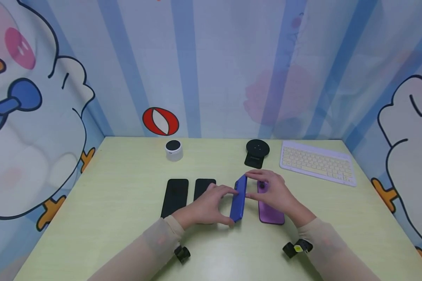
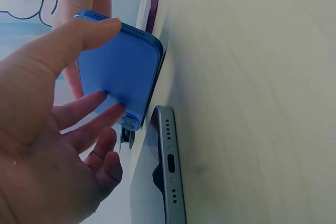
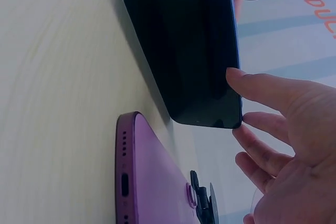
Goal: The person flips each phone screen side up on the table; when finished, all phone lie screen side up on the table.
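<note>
Both hands hold a blue phone (image 1: 238, 199) tilted up on its long edge. My left hand (image 1: 207, 206) has its thumb on the phone's bottom end and fingertips against the blue back (image 2: 118, 66). At the other end, my right hand (image 1: 272, 191) has its thumb at the edge of the dark screen (image 3: 181, 51) and fingers at the top corner. Under the right hand lies a purple phone (image 1: 271, 212), back up, its end port showing in the right wrist view. A black-faced phone (image 1: 202, 187) lies partly hidden beneath the left hand, with another black-faced phone (image 1: 175, 197) to its left.
Along the back of the pale table (image 1: 126, 168) stand a small white cylinder (image 1: 174, 152) with a dark top and a black round-headed stand (image 1: 257, 150). A lilac-framed keyboard (image 1: 316, 163) lies at the back right. Printed fabric (image 1: 218, 70) hangs behind and at the sides.
</note>
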The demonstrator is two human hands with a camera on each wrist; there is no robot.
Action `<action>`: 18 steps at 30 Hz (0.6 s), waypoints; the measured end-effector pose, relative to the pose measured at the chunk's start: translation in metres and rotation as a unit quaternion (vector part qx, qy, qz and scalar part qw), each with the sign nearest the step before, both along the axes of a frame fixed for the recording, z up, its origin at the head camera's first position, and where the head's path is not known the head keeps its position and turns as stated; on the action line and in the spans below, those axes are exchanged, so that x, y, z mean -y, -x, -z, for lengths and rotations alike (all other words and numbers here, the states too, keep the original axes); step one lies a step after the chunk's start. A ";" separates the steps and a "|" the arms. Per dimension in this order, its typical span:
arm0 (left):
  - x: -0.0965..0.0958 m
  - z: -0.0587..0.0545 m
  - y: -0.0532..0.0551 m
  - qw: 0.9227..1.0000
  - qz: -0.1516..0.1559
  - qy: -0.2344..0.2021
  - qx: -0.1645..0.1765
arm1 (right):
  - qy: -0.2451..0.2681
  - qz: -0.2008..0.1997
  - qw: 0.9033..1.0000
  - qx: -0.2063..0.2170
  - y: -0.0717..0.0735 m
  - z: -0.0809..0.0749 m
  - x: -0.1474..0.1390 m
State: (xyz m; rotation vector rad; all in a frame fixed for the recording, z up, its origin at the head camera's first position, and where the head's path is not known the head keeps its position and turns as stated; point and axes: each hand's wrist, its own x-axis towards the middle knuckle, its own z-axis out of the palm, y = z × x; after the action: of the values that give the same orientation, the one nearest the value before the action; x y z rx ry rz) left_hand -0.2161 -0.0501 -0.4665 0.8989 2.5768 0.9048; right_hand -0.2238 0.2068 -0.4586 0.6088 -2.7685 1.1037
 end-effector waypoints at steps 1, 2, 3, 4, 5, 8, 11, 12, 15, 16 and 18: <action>0.000 0.000 -0.001 1.000 -0.002 -0.005 0.005 | 0.002 -0.002 1.000 0.001 0.000 0.000 0.000; 0.001 0.000 -0.001 1.000 -0.005 -0.010 0.009 | 0.005 -0.004 1.000 0.002 -0.001 0.000 0.001; 0.001 0.000 -0.002 1.000 -0.007 -0.014 0.013 | 0.007 -0.007 1.000 0.003 -0.001 0.000 0.001; 0.001 -0.001 -0.003 1.000 -0.010 -0.018 0.017 | 0.011 -0.010 1.000 0.004 -0.001 0.000 0.002; 0.002 -0.002 -0.004 0.999 -0.014 -0.021 0.020 | 0.013 -0.012 1.000 0.005 -0.001 0.000 0.003; 0.002 -0.005 -0.005 0.999 -0.020 -0.028 0.023 | 0.019 -0.017 1.000 0.009 0.000 0.000 0.005; 0.003 -0.008 -0.004 0.999 -0.022 -0.033 0.023 | 0.026 -0.020 0.999 0.012 0.001 0.001 0.007; 0.004 -0.008 -0.004 0.999 -0.022 -0.035 0.022 | 0.030 -0.022 0.999 0.012 0.001 0.001 0.008; 0.005 -0.010 -0.003 0.999 -0.021 -0.035 0.022 | 0.038 -0.025 0.999 0.010 0.001 0.000 0.011; 0.006 -0.010 -0.003 0.999 -0.020 -0.036 0.023 | 0.039 -0.025 0.999 0.009 0.001 0.000 0.012; 0.007 -0.011 -0.002 0.999 -0.017 -0.037 0.022 | 0.040 -0.024 0.999 0.007 0.001 0.000 0.014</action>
State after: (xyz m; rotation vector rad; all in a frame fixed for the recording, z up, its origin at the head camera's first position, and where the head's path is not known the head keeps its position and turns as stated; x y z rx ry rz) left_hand -0.2145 -0.0572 -0.4557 0.8475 2.5435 1.0244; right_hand -0.2247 0.1924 -0.4587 0.6630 -2.7188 1.2273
